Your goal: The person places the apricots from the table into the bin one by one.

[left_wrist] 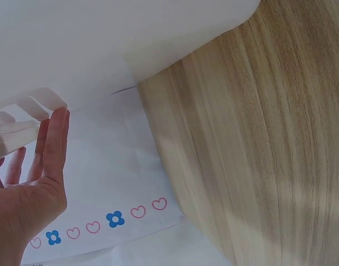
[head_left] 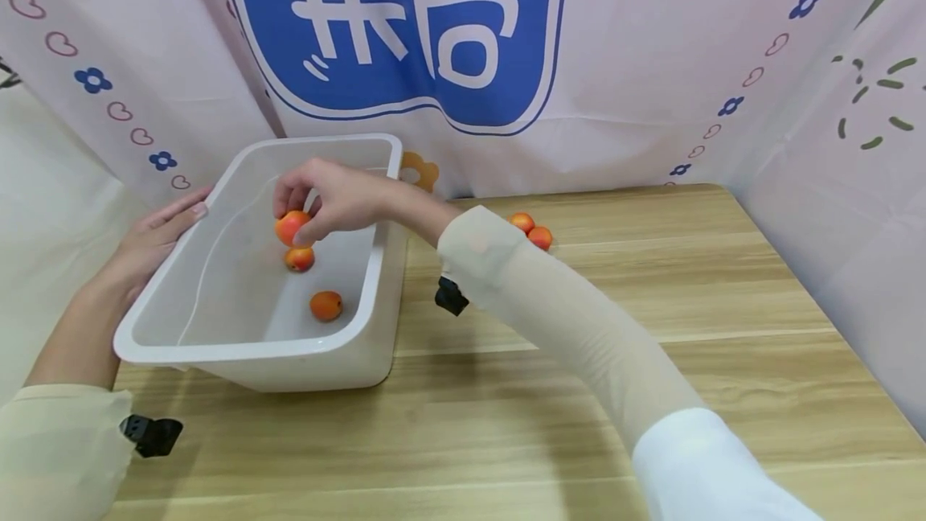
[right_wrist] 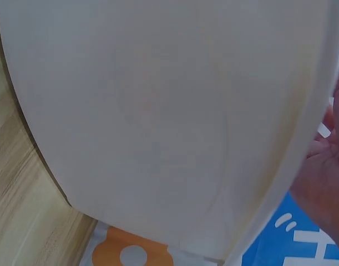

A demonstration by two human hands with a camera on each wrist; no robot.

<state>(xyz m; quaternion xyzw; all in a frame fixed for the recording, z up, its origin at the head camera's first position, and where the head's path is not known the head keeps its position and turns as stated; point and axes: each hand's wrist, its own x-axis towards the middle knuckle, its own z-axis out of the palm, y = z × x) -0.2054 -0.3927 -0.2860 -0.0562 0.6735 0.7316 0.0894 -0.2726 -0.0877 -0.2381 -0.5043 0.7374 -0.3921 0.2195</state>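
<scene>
My right hand reaches over the bin's right rim and pinches an orange-red apricot between thumb and fingers, inside the white plastic bin. Below it, one apricot lies on the bin floor, and another apricot is nearer the front right corner. My left hand rests along the bin's left side, its fingers fairly straight against the outer wall; the left wrist view shows this left hand too. In the right wrist view, the bin's wall hides most of the right hand.
More apricots lie on the wooden table to the right of the bin, partly hidden by my right sleeve. A white cloth backdrop with a blue print hangs behind the table.
</scene>
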